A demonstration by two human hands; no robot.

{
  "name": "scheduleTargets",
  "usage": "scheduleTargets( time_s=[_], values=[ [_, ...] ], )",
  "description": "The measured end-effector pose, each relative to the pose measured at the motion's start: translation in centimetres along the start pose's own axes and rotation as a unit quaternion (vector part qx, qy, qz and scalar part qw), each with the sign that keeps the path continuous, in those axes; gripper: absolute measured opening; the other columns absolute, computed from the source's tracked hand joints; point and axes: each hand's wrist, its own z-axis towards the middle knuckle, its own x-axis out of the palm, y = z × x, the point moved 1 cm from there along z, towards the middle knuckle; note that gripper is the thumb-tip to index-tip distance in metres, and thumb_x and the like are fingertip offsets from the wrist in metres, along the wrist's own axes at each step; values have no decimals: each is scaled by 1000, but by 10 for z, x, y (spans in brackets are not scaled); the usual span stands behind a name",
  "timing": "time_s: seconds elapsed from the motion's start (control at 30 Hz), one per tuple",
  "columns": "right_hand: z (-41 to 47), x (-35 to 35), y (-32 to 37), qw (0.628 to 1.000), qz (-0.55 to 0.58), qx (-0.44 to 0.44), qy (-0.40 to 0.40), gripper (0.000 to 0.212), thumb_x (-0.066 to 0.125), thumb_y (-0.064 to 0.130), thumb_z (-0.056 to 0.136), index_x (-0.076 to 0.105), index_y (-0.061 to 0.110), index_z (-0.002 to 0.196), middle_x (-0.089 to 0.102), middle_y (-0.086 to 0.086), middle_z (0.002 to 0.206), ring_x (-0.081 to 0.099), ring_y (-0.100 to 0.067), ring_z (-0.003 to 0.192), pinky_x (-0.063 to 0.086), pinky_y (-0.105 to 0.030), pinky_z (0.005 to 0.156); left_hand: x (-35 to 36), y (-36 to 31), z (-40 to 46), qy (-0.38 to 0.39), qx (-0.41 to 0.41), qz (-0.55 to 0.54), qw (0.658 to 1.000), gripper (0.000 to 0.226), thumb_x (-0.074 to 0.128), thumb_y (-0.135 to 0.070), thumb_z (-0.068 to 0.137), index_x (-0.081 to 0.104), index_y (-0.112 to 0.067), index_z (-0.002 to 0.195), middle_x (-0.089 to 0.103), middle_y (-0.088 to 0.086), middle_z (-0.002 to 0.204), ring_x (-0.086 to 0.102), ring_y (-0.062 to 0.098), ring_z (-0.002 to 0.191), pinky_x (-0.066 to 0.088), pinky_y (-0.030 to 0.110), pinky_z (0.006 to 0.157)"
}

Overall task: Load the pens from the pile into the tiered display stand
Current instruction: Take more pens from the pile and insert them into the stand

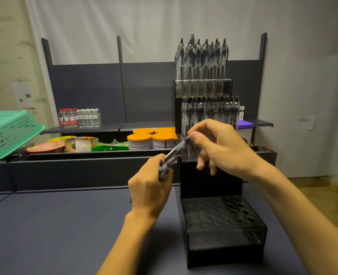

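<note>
Pens [169, 159] bunched in left hand [151, 187]; right hand [221, 147] fingers pinching one, seemingly; draw out straight, seat upright in display stand [221, 217].

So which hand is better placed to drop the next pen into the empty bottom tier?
Right, probably. The right hand pinches one clear pen's end and hovers above the black tiered display stand; the left hand grips the clear pen bundle beside it.

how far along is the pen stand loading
Top tier and middle tier look filled with upright pens. The left hand grips a bundle of pens; the right hand pinches one's upper end. The bottom tier has no pens yet.
</note>
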Motion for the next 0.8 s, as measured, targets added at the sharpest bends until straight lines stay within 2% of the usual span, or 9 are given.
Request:
scheduleTargets(
  time_s=[0.17,0.27,0.43,0.57,0.67,0.8],
  values=[
    [6,-13,4,990,109,-12,-90,8,44,20,101,49,14,101,70,-5,88,61,-20,43,45,-24,32,0,3,-2,-7,-11,-1,1000,18,70,-12,80,68,-5,96,68,4,74,59,15,54,40,14,52],
    [10,-23,9,980,93,-53,-166,8,42,22,102,47,14,103,66,-3,80,57,-18,40,42,-21,31,1,3,-3,1,-6,1,1000,16,68,-13,79,67,-8,94,66,1,72,56,15,52,37,15,49],
    [19,-34,15,968,41,-83,-235,11,40,27,103,44,18,108,63,2,72,53,-16,37,40,-21,32,3,5,-4,1,5,-23,1000,19,67,-14,79,65,-10,98,68,3,79,60,16,58,46,19,50],
    [25,-37,17,957,11,-92,-274,14,38,30,104,45,18,109,61,-6,78,53,-15,38,41,-22,35,2,6,-4,4,15,-45,999,22,64,-16,83,57,-18,103,68,2,83,61,15,63,51,23,51],
    [27,-39,20,948,-2,-109,-299,15,38,28,104,44,16,111,59,-3,77,52,-8,38,40,-19,36,2,7,-4,8,23,-53,998,19,58,-22,86,55,-20,105,68,3,85,62,15,65,54,28,51],
    [32,-37,19,951,-30,-110,-289,13,39,28,103,45,18,110,60,-3,77,52,-8,38,40,-16,36,2,6,-3,14,27,-51,998,19,56,-23,86,53,-22,105,67,4,83,62,17,63,54,32,48]
  ],
)
